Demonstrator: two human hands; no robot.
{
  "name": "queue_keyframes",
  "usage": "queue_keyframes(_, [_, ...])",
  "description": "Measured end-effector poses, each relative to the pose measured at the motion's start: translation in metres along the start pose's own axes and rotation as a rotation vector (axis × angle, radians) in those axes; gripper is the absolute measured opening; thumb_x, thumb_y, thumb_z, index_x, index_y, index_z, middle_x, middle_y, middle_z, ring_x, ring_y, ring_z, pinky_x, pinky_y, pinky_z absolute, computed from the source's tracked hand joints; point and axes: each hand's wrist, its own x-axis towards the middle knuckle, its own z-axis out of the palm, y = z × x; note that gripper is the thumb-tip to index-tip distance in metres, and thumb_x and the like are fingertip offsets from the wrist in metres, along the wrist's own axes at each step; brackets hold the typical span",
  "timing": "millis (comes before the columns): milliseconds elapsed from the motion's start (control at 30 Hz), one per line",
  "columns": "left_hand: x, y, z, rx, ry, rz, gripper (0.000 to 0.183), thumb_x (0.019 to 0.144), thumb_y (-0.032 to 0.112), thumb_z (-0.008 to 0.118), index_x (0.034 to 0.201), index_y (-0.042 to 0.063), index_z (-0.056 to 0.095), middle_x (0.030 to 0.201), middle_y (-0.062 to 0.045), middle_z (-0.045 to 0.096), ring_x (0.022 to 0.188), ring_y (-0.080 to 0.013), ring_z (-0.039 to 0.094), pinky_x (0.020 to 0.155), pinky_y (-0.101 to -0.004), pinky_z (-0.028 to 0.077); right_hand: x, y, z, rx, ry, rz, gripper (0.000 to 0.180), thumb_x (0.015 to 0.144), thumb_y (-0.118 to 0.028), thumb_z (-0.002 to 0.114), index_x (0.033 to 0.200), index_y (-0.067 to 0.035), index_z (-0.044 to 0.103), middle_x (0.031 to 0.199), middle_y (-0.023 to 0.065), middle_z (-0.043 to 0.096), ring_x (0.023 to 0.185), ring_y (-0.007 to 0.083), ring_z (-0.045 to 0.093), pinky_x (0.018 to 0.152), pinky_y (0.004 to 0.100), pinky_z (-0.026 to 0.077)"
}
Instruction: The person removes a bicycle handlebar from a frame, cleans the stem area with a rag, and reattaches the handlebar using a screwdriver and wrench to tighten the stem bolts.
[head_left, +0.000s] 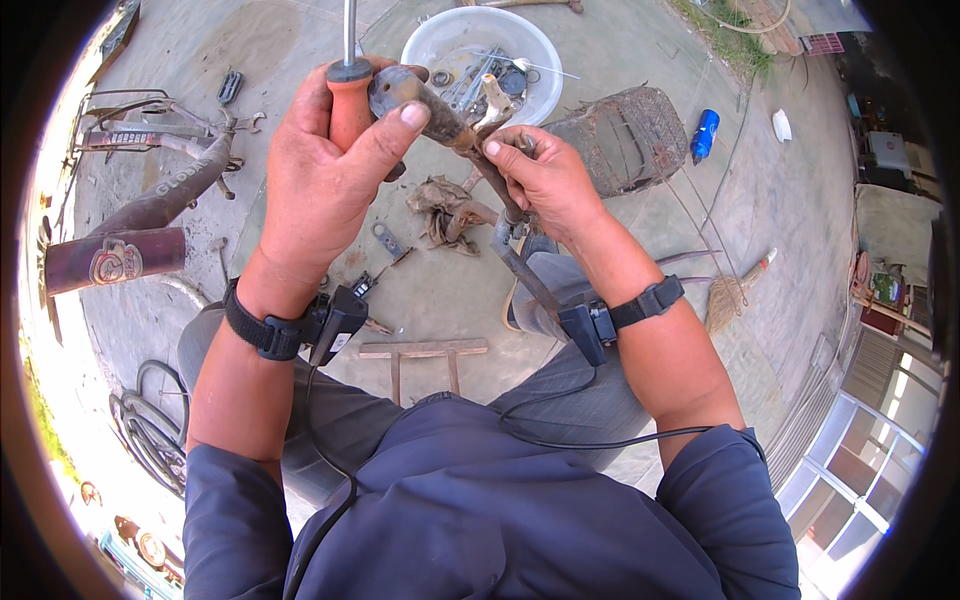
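My left hand (319, 169) holds an upright screwdriver (350, 109) with an orange and dark handle against its palm. Its thumb and fingers also grip the worn dark handlebar grip (427, 109) of a bicycle handlebar. With thumb and forefinger, my right hand (551, 176) pinches the handlebar just below that grip, at a small fitting that the fingers partly hide. A dirty, pale brake lever or bracket (495, 101) juts up beside these fingers. From there the bent metal handlebar tube (529, 277) runs down past my right wrist.
Beyond my hands stands a translucent plastic basin (555, 71) of loose metal parts. A bicycle frame (157, 191) and a pedal (230, 87) lie left. Right are a rusty wire basket (649, 124), a blue bottle (705, 135) and a whisk broom (731, 300). A crumpled rag (442, 202) lies centrally.
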Motion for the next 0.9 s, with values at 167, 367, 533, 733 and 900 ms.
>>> queue_keyframes(167, [-0.0004,0.0010,-0.0026,0.016,-0.017,0.000,0.038,0.092,0.018,0.081,0.124,0.004,0.064,0.095,0.001,0.067,0.075,-0.0050,0.057,0.064,-0.0219,0.049,0.0016,-0.0007,0.0020,-0.055,0.020,0.018,0.019,0.098,-0.023,0.075,0.102,-0.006,0.068,0.075,-0.0051,0.060,0.054,0.0018,0.045,0.047,0.0203,0.033])
queue_keyframes(367, [0.0004,-0.0003,-0.0029,-0.001,-0.018,0.004,0.038,0.092,0.017,0.080,0.124,0.005,0.064,0.097,0.001,0.067,0.076,-0.0048,0.057,0.064,-0.0217,0.048,0.0017,-0.0027,0.0041,-0.054,0.016,0.013,0.019,0.098,-0.022,0.074,0.101,-0.006,0.067,0.074,-0.0056,0.058,0.054,0.0017,0.044,0.048,0.0207,0.033])
queue_keyframes(533, [0.0007,-0.0009,-0.0032,0.004,-0.008,-0.011,0.039,0.092,0.017,0.080,0.125,0.005,0.064,0.099,0.001,0.067,0.077,-0.0048,0.057,0.064,-0.0219,0.049,0.0019,-0.0037,0.0048,-0.029,0.023,0.036,0.015,0.099,-0.020,0.073,0.103,-0.006,0.067,0.073,-0.0062,0.057,0.055,0.0014,0.043,0.048,0.0210,0.032])
queue_keyframes(733, [0.0020,-0.0021,-0.0031,0.002,0.005,-0.004,0.041,0.092,0.018,0.080,0.126,0.004,0.063,0.099,0.000,0.067,0.077,-0.0050,0.058,0.064,-0.0226,0.050,0.0030,-0.0026,0.0036,0.009,-0.006,0.025,0.014,0.099,-0.019,0.072,0.103,-0.006,0.067,0.076,-0.0058,0.058,0.055,0.0014,0.043,0.049,0.0202,0.031])
queue_keyframes(900, [0.0020,-0.0015,-0.0052,0.038,0.003,-0.012,0.043,0.091,0.019,0.081,0.127,0.004,0.062,0.096,0.001,0.066,0.075,-0.0054,0.058,0.063,-0.0227,0.050,0.0022,-0.0034,0.0041,0.005,0.001,0.023,0.016,0.099,-0.021,0.073,0.103,-0.007,0.067,0.075,-0.0059,0.059,0.054,0.0013,0.043,0.048,0.0200,0.031])
